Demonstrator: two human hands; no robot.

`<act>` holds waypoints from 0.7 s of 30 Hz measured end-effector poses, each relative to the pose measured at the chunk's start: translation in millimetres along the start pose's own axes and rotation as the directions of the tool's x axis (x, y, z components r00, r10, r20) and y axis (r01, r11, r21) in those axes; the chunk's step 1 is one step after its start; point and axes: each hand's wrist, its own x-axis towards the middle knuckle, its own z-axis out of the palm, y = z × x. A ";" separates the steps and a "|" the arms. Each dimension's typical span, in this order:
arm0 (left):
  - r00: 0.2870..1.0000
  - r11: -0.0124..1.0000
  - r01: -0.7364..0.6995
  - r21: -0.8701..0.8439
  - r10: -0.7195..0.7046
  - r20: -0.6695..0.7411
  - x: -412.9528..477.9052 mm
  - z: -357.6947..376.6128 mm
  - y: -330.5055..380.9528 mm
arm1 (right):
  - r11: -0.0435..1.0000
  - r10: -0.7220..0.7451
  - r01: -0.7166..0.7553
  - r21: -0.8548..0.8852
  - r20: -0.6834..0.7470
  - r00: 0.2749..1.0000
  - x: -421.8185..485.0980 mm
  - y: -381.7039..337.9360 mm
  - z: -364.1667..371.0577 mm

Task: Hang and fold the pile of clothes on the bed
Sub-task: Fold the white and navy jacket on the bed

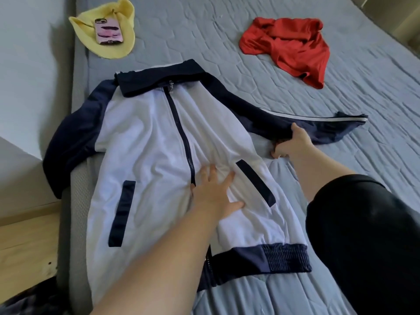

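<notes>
A white and navy zip-up jacket (147,144) lies front-up on a bed (227,42) covered in a grey-blue quilted sheet, its collar pointing away from the person and its ribbed navy hem nearest them. The person's left hand (216,194) presses flat on the white front just beside the zip, fingers straight and spread, holding nothing. The right hand (293,142) grips the jacket's navy right-side sleeve (318,126), fingers curled round the fabric where it meets the body; the rest of that sleeve stretches out across the sheet. The other sleeve (68,137) droops over the mattress edge on the left. A red garment (288,44) lies crumpled further up the bed to the right, well apart from the jacket. Near the far left corner, a phone (109,30) in a pink case rests on a yellow cloth (113,48). A pale wall (27,76) runs along the bed's left side, above light wood (22,242). A black-clad knee (363,235) rests on the bed at right.
</notes>
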 end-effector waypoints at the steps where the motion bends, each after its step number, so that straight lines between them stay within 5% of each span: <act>1: 1.000 1.000 -0.015 -0.015 0.015 0.017 -1.7 -2.2 -2.8 | 0.997 -0.065 0.064 -0.041 -0.018 0.998 -8.5 3.5 6.1; 3: 0.997 0.996 -0.050 -0.070 0.054 0.058 -4.0 -7.9 -10.9 | 0.932 -0.347 0.335 -0.135 -0.073 0.935 -21.3 2.8 21.1; 6: 0.990 0.962 -0.097 -0.254 0.119 0.073 -9.0 -20.0 -27.8 | 0.614 -0.758 0.737 -0.281 0.050 0.651 -54.8 2.5 34.2; 7: 0.989 0.927 -0.111 -0.358 0.140 0.056 -11.3 -24.6 -33.9 | 0.400 -0.865 0.831 -0.385 0.140 0.481 -70.0 10.6 37.1; 9: 0.991 0.772 -0.087 -0.629 0.133 0.025 -19.5 -33.3 -44.3 | -0.262 -0.851 0.873 -0.411 0.526 -0.008 -91.3 43.3 36.2; 10: 0.996 0.594 -0.024 -0.804 0.083 0.032 -25.2 -36.4 -51.2 | -0.562 -0.677 0.775 -0.289 0.699 -0.230 -93.9 65.7 31.1; 11: 0.997 0.317 0.073 -0.945 0.013 0.082 -30.9 -37.5 -60.7 | -0.743 -0.460 0.653 -0.145 0.820 -0.342 -89.5 87.6 21.3; 12: 0.989 -0.003 0.143 -0.990 -0.044 0.143 -41.4 -40.3 -75.2 | -0.818 -0.262 0.574 -0.035 0.911 -0.319 -84.8 111.3 8.9; 13: 0.981 -0.302 0.158 -0.940 -0.065 0.185 -50.7 -39.8 -91.7 | -0.817 -0.141 0.577 0.001 0.969 -0.202 -77.0 133.5 -7.8; 14: 0.978 -0.535 0.125 -0.836 -0.075 0.194 -60.6 -38.1 -111.3 | -0.775 -0.100 0.631 -0.038 0.993 -0.063 -68.7 151.9 -24.5; 15: 0.980 -0.650 0.079 -0.756 -0.089 0.179 -69.3 -35.9 -129.7 | -0.703 -0.116 0.699 -0.131 0.991 0.069 -61.1 167.5 -39.7; 18: 0.983 -0.688 -0.047 -0.724 -0.161 0.089 -82.4 -43.2 -152.3 | -0.307 -0.315 0.850 -0.427 0.889 0.333 -59.5 192.4 -52.4; 21: 0.984 -0.540 -0.008 -0.842 -0.156 0.090 -85.0 -58.8 -129.8 | 0.026 -0.350 0.834 -0.551 0.777 0.523 -83.3 195.9 -37.6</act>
